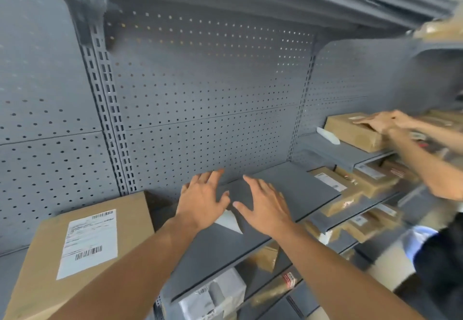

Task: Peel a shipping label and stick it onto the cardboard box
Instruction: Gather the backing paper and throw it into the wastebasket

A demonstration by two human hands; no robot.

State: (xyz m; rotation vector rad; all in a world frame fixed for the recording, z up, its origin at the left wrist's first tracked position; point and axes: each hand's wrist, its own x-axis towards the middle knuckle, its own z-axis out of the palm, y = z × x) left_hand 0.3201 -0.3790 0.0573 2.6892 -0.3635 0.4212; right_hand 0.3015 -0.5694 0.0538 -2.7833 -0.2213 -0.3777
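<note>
Two open, empty hands (200, 202) (265, 207) over grey shelf (300, 182), pegboard wall (200, 94) behind.

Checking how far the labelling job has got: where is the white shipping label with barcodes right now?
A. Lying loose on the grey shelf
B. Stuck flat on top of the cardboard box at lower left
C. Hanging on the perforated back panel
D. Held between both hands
B: the shipping label lies flat on the cardboard box, while the left hand and right hand hover open over the grey shelf.
</note>
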